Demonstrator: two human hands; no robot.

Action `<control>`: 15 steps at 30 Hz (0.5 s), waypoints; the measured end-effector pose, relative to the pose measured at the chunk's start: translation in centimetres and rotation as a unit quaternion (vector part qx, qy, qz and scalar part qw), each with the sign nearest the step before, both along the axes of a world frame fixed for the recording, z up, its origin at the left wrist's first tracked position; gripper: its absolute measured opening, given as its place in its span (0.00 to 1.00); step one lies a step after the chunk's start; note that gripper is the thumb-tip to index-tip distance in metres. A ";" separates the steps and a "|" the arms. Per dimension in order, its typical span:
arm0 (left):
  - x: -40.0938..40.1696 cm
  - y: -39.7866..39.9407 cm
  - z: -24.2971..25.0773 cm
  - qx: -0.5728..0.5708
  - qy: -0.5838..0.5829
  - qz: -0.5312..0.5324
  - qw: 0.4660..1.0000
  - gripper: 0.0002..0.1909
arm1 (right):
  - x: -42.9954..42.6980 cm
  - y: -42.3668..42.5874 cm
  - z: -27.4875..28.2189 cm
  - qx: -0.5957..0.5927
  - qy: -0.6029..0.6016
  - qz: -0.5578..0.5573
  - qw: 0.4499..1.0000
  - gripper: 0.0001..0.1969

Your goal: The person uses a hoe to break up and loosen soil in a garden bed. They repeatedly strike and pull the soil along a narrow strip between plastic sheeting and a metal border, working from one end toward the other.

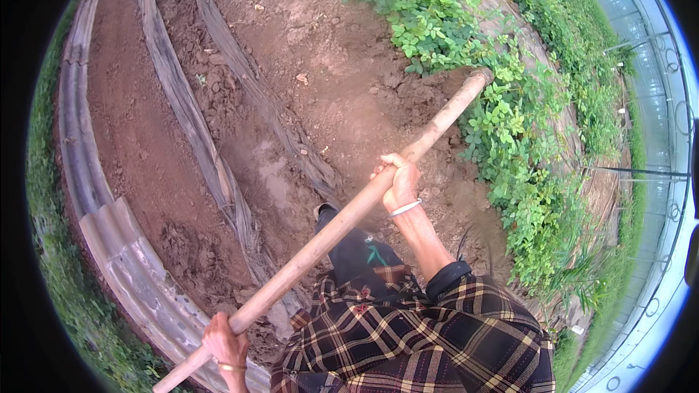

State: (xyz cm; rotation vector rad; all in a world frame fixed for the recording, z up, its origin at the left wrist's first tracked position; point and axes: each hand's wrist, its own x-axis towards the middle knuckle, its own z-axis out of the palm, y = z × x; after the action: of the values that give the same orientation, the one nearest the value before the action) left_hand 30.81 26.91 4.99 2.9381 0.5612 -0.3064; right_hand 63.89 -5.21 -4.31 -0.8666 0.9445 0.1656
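A long wooden handle (pixel 311 251) runs diagonally from the lower left to the upper right. Its far end, with a rounded knob-like tip, lies against the edge of the leafy plants; dark loosened soil (pixel 431 95) is beside it, and whether a blade is fixed there I cannot tell. My right hand (pixel 401 177), with a pale bangle at the wrist, is closed round the handle's upper part. Lower down, near its near end, my left hand (pixel 224 335) grips the same handle and wears a gold-coloured bangle.
Leafy green plants (pixel 513 120) line the right side. Folded grey sheeting strips (pixel 180 87) run along the soil, one ending near my foot. Corrugated panels (pixel 142 278) edge the bed at left. A translucent greenhouse wall (pixel 650 174) curves along the far right.
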 end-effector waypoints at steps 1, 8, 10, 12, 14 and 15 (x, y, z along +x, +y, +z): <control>-1.2 -1.6 -5.0 -0.022 -0.013 0.013 1.000 0.09 | -0.1 -0.4 -2.1 -0.037 0.014 0.001 0.999 0.09; -6.2 -7.3 -21.6 -0.119 0.025 0.056 0.991 0.12 | -1.4 -4.7 -11.0 -0.103 0.057 0.040 0.992 0.09; -6.5 -7.1 -22.5 -0.113 0.007 0.059 0.992 0.13 | -1.7 -5.0 -11.6 -0.088 0.063 0.046 0.993 0.08; -6.3 -6.4 -23.2 -0.109 0.026 0.065 0.992 0.14 | -1.9 -4.9 -11.9 -0.082 0.059 0.042 0.994 0.08; -5.6 -5.7 -23.8 -0.103 0.023 0.052 0.993 0.16 | -2.0 -4.8 -12.2 -0.081 0.055 0.034 0.995 0.07; -5.1 -5.4 -24.2 -0.100 0.018 0.048 0.994 0.17 | -2.0 -4.8 -12.2 -0.079 0.049 0.029 0.995 0.07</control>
State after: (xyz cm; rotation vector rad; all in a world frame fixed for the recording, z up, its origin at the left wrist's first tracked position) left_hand 25.68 21.52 -19.17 2.7093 0.6357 -0.3824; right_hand 61.84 -10.02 -16.55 -1.0408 1.0341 0.1855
